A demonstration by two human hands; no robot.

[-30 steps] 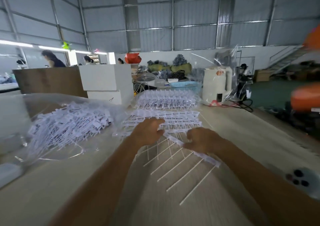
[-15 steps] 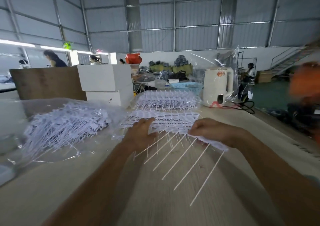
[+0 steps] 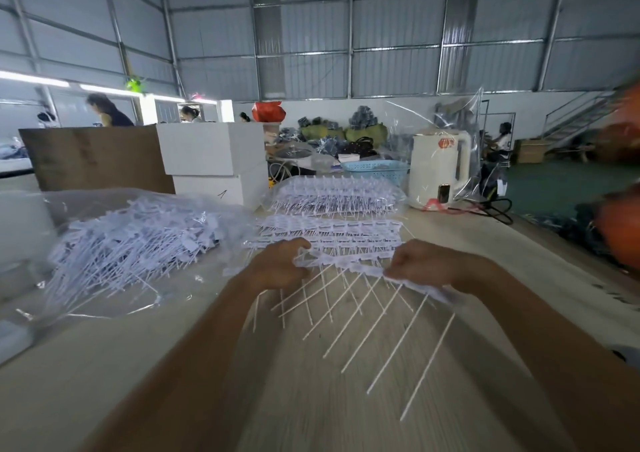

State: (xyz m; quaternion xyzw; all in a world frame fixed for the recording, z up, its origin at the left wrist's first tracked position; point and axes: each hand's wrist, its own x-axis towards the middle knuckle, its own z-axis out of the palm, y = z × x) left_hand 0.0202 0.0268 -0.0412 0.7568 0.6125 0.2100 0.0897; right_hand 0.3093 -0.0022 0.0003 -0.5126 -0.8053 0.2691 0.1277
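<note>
A white plastic strip of tag ties (image 3: 341, 264), with several long thin stems hanging toward me, is lifted above the wooden table (image 3: 194, 365). My left hand (image 3: 282, 264) grips its left end and my right hand (image 3: 424, 264) pinches it toward the right. Just behind lie flat rows of the same strips (image 3: 329, 232), and further back a taller stack of strips (image 3: 334, 195).
A clear plastic bag full of loose ties (image 3: 131, 240) lies at the left. White boxes (image 3: 211, 161), a brown board (image 3: 93, 161), a blue basket (image 3: 375, 169) and a white kettle (image 3: 438, 171) stand at the back. People work in the background.
Both hands have lifted the strip off the table and spread further apart; its stems now hang free above the surface. The view has shifted slightly.
</note>
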